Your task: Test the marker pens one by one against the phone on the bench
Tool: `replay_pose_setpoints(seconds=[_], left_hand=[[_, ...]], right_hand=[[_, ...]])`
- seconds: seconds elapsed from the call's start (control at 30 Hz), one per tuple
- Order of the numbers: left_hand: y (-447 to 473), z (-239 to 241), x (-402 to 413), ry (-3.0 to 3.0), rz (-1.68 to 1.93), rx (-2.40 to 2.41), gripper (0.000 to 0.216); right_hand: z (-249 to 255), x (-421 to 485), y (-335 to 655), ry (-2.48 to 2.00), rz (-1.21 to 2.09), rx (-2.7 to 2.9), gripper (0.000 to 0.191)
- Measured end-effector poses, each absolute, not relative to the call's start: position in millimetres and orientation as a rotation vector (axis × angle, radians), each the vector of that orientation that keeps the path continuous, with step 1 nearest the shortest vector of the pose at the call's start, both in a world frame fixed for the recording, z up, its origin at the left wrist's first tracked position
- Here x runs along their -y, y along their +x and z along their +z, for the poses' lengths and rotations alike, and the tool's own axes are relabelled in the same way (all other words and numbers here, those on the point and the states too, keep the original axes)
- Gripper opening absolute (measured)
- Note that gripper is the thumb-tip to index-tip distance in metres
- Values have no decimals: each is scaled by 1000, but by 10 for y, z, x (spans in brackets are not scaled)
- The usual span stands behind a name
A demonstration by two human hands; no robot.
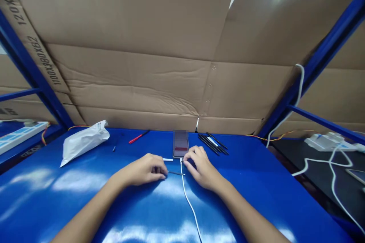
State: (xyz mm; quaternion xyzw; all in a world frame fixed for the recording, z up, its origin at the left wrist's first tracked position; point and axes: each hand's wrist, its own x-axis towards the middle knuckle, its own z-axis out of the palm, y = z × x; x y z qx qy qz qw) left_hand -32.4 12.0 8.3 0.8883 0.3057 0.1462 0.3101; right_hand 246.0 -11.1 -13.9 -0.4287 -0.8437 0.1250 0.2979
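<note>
- Head view: a smartphone (180, 144) lies flat on a blue table (265, 182), at 12 o'clock from the hands, its screen blurred except for a red band.
- A white charging cable (186, 197) runs from the phone's lower end toward 6 o'clock.
- The left hand (144, 170) curls around a thin dark rod (176, 173), whose tip points at 3 o'clock across the cable.
- The right hand (201, 167) stands apart from the left, on the cable's other side; its fingertips (186, 161) sit just beside the cable. Whether they pinch anything, I cannot tell.
- A short white stick (168, 160) lies just above the left hand.
- A bundle of black styluses (213, 144) lies at 2 o'clock from the phone.
- A red-handled pen (138, 137) lies at 9 o'clock, and beyond it a crumpled white plastic bag (84, 142).
- Flattened cardboard (137, 64) stands behind the table, between blue steel shelf uprights (322, 60).
- A white power strip (327, 142) sits at 3 o'clock on a dark surface.
</note>
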Motion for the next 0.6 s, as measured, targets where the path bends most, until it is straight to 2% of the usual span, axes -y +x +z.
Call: replay_pose_setpoints(seconds=[0.27, 0.6], left_hand=[[-319, 112, -104, 2357, 380, -762, 20], [-181, 72, -38, 2117, 731, -951, 20]], right_hand=[[-21, 66, 2598, -1166, 299, 2174, 11], [19, 135, 2550, -1019, 459, 2134, 13]])
